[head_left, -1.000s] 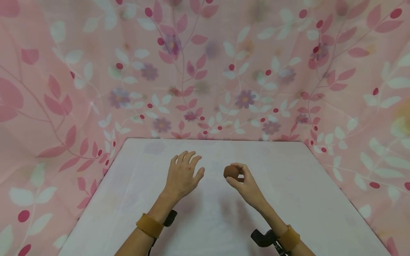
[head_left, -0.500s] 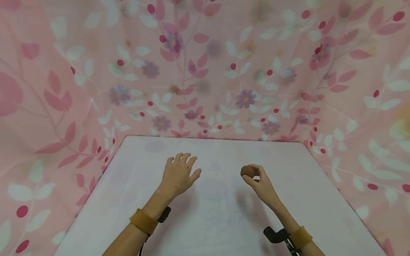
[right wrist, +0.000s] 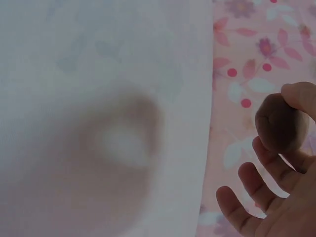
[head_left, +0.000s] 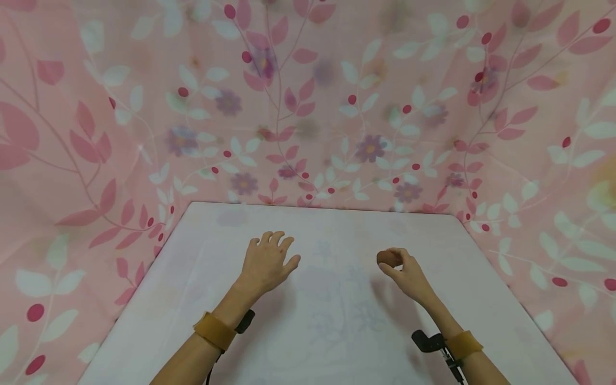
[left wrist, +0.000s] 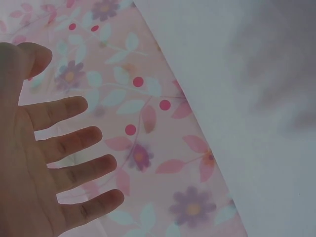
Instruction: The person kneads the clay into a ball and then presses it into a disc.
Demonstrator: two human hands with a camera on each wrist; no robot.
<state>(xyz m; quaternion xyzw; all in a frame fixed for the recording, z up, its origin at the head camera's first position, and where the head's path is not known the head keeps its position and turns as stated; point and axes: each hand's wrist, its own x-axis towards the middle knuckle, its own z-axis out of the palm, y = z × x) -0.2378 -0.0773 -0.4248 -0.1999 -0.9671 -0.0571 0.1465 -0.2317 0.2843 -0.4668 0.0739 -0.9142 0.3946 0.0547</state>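
Observation:
My right hand [head_left: 411, 278] holds a brown, roundish lump [head_left: 386, 259] above the right half of the white table. In the right wrist view the lump [right wrist: 277, 126] has a matte surface with a small crease, like clay. It is pinched between the thumb and forefinger, while the other fingers [right wrist: 254, 182] spread apart below it. My left hand [head_left: 263, 264] hovers palm down over the left half of the table, holding nothing. Its fingers [left wrist: 81, 173] are spread and nearly straight in the left wrist view.
A white-covered table [head_left: 327, 342] lies beneath both hands, which cast soft shadows on it. Pink floral cloth [head_left: 308, 123] hangs behind the table and on both sides. Each wrist wears a yellow band [head_left: 214, 331] with a small black camera [head_left: 427, 342].
My right hand has moved to the right with the brown lump, away from the left hand. The left hand has shifted slightly left, its fingers still spread.

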